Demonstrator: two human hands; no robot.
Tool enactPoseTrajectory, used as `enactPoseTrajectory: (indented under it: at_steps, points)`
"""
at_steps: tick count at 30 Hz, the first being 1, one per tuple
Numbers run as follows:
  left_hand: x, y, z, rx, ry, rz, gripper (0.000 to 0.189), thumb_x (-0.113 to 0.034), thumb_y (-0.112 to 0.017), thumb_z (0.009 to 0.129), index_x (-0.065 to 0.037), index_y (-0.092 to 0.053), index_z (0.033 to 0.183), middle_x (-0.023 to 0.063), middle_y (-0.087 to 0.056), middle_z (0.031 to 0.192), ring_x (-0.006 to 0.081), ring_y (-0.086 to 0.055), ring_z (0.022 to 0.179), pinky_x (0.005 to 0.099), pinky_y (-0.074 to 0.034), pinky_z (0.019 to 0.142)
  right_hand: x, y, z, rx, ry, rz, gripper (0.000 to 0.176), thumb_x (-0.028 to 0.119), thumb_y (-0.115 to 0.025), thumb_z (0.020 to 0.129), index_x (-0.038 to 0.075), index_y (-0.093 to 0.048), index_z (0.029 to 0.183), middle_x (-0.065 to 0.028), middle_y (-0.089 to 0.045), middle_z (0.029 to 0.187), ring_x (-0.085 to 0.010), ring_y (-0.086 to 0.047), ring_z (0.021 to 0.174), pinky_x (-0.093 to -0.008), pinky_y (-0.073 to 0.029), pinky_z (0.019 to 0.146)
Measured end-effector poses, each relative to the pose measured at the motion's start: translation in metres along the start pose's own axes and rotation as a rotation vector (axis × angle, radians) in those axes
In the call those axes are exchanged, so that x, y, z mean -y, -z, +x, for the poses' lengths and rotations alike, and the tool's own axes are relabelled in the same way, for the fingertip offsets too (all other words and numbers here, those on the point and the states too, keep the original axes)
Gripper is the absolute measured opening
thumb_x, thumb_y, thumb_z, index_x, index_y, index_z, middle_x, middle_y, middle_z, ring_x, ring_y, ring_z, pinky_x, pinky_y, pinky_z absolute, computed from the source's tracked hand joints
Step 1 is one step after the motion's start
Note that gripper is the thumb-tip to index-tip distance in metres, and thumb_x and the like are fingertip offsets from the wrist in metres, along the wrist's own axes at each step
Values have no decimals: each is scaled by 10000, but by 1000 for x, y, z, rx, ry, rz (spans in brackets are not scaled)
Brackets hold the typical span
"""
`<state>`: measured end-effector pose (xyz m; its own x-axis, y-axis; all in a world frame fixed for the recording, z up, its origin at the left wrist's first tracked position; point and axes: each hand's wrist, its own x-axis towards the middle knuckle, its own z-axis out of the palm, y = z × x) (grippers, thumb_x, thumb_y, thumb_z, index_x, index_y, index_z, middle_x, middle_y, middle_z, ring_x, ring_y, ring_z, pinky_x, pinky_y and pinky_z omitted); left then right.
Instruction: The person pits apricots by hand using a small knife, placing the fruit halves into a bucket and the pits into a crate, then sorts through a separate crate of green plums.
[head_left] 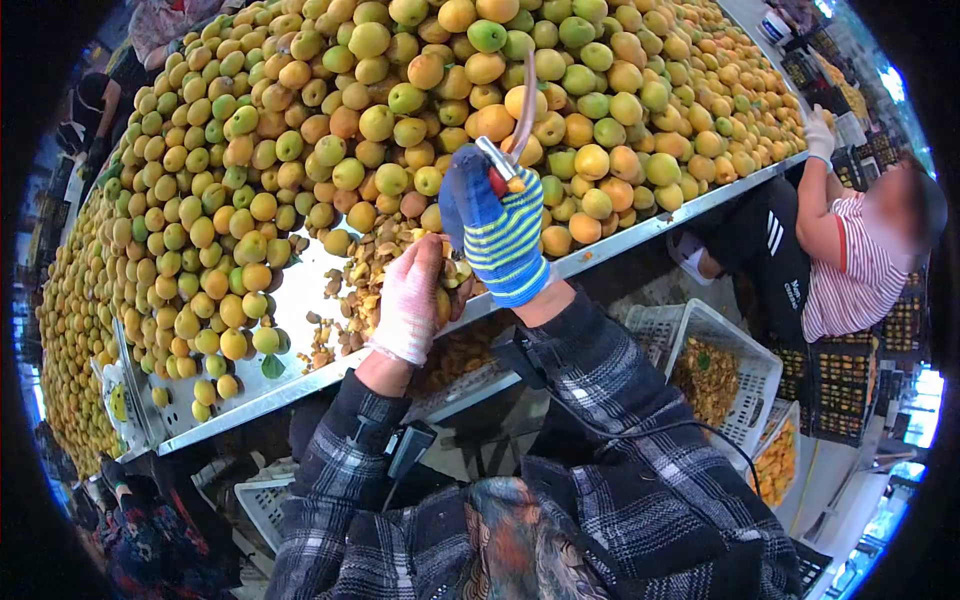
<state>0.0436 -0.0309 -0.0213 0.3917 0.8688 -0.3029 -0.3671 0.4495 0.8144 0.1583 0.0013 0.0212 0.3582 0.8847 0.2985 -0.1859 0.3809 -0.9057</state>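
Observation:
My left hand [408, 295], in a pale pinkish-white glove, is closed around an apricot [443, 303], mostly hidden by the fingers. Close beside it, my right hand [497, 225] wears a blue glove with yellow-green stripes. Its fingers wrap the handle of a curved knife [526, 105], whose thin blade points up and away over the fruit. Brown pits and cut fruit pieces [365, 285] lie on the metal table just left of my left hand. A large heap of green, yellow and orange apricots [400, 100] rises behind both hands.
The metal table's edge [270, 398] runs beneath my wrists. Below right stand a white crate [745, 375] of brownish pieces and another crate [778, 465] of orange pieces. A person in a striped shirt [850, 265] sits at the right, a gloved hand [819, 133] by the heap.

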Motion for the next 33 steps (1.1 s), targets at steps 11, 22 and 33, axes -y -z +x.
enactPoseTrajectory:
  at_steps: [11, 22, 33]
  points:
    - [24, 14, 14, -266, -156, 309, 353, -317, -463, 981, 1, -613, 959, 4, -571, 754, 86, -474, 641, 249, -431, 617, -15, -11, 4, -81, -207, 150, 337, 330, -618, 902, 152, -508, 638, 73, -430, 494, -23, -401, 414, -230, -272, 367]
    - [6, -4, 0, -279, -211, 248, 368, -354, -454, 983, -18, -597, 939, 28, -589, 729, 87, -528, 610, 237, -436, 544, -31, 6, 17, -135, -794, 644, 533, 554, -474, 916, 244, -252, 544, 72, -188, 486, -95, -179, 352, -286, -148, 344]
    - [5, 20, 17, -274, -227, 78, 478, -456, -461, 958, -8, -611, 1026, 45, -597, 764, 103, -533, 621, 233, -439, 532, -14, 11, 18, 36, -164, -54, 324, 374, -602, 900, 130, -510, 707, 43, -414, 515, -111, -409, 401, -254, -342, 379]
